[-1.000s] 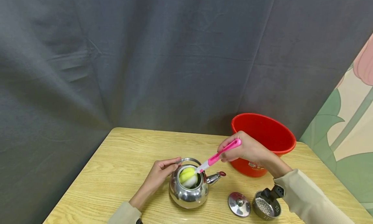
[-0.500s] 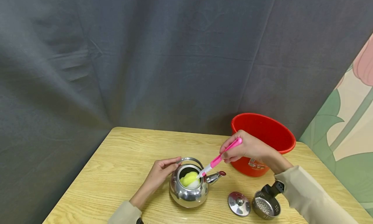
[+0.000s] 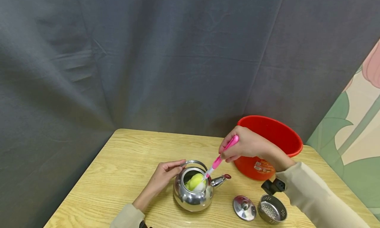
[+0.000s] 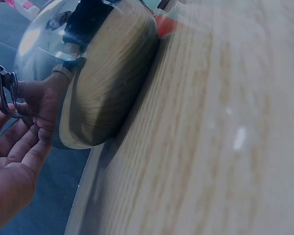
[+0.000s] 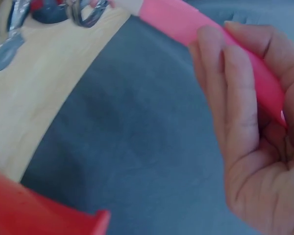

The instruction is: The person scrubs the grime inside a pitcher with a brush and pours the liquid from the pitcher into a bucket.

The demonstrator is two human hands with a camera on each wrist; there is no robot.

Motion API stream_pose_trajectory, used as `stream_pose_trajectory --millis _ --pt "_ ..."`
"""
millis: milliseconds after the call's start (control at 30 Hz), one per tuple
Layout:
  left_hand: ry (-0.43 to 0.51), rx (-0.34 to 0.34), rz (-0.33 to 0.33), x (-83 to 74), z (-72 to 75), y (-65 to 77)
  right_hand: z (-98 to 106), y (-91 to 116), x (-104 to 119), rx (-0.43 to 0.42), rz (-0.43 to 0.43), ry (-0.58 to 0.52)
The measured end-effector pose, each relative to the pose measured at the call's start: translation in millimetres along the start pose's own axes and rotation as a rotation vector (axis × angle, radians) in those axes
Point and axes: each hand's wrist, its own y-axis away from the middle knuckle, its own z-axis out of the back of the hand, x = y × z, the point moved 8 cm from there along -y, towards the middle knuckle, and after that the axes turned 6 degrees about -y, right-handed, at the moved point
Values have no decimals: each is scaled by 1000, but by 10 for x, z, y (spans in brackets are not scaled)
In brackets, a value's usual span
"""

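Observation:
A shiny steel kettle (image 3: 193, 201) stands lidless on the table, its spout pointing right. At its left side my left hand (image 3: 162, 177) holds the raised kettle handle (image 3: 193, 161) between thumb and fingers; the left wrist view shows these fingers (image 4: 27, 147) beside the handle's hinge. My right hand (image 3: 243, 144) grips the pink handle of a sponge brush (image 3: 218, 161), which slants down to the left. Its yellow and white sponge head (image 3: 196, 181) sits inside the kettle's mouth, the lower part hidden. In the right wrist view, thumb and fingers pinch the pink handle (image 5: 174, 19).
A red plastic basin (image 3: 258, 168) stands behind my right forearm, near the table's back edge. Right of the kettle lie its steel lid (image 3: 244, 208) and a perforated strainer cup (image 3: 271, 209). A dark grey curtain (image 3: 178, 63) hangs behind the wooden table (image 3: 139, 148).
My right hand has moved slightly up and left, so the brush slants more steeply. The sponge head has shifted right and lower within the kettle. My left hand stays on the kettle handle.

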Motion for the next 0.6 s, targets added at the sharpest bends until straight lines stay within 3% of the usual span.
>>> stream_pose_trajectory --millis 333,600 --pt "2 24 -28 -21 -16 -2 -217 104 382 -97 30 269" --pt "19 24 -19 -25 -33 -3 -512 166 702 -132 242 423"
